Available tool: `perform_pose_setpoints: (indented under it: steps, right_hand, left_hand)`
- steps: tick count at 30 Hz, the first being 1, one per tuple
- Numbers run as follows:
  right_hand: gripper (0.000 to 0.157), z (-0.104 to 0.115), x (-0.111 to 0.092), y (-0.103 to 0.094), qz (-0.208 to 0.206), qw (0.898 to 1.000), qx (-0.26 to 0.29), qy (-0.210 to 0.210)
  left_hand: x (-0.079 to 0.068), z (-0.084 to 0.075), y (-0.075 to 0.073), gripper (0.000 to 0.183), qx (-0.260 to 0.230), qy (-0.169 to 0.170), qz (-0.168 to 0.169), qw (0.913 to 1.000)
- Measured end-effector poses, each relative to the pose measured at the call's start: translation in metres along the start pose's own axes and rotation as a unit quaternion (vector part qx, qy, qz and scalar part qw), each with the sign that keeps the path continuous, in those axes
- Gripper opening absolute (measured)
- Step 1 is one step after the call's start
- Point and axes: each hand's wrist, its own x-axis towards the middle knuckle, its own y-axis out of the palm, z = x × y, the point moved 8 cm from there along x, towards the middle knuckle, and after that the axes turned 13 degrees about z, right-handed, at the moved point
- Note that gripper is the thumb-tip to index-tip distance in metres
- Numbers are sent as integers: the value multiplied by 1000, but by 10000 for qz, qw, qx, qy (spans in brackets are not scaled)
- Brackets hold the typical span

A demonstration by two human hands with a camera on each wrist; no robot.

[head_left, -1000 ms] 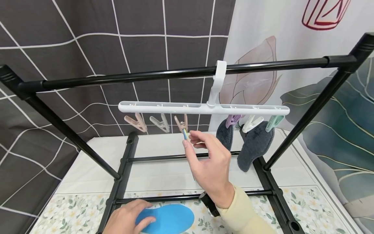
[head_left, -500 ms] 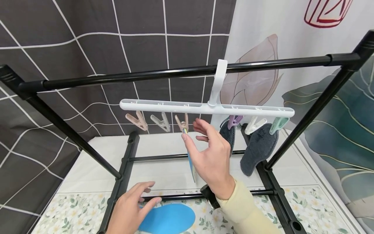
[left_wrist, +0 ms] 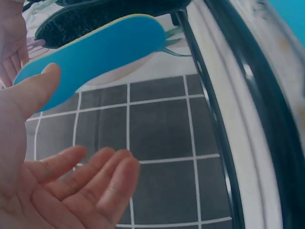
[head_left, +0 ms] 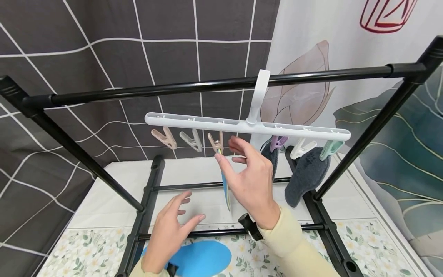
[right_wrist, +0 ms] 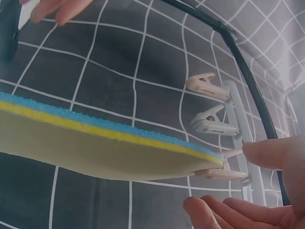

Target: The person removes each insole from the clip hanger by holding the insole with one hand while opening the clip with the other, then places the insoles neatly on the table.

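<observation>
A slim insole (right_wrist: 105, 143) — blue on top, yellow through its edge, dull and pale underneath — hangs by one end from a pinkish clip (head_left: 216, 144) below the white hanger (head_left: 207, 123). The right hand (head_left: 252, 181) is raised beside that clip, thumb and fingers spread; I cannot tell whether its thumb touches. Lower down, the left hand (head_left: 171, 230) is near the insole — thumb parted from gently bent fingers.

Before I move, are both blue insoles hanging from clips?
No, one insole lies on the floral cloth.
</observation>
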Motion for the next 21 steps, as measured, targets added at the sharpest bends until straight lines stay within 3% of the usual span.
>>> perform_pose_setpoints:
  steps: [10, 16, 21]
  right_hand:
    - [41, 2, 7, 3, 104, 9999, -59, 74]
    - [41, 4, 9, 5, 109, 9999, -3, 36]
    - [40, 5, 11, 6, 123, 9999, 62, 16]
  left_hand:
    - [25, -27, 11, 80, -228, 336, 186, 9990]
    - [43, -34, 29, 94, -492, 719, 812, 9929]
    - [57, -40, 39, 102, -867, 1043, 1245, 9829]
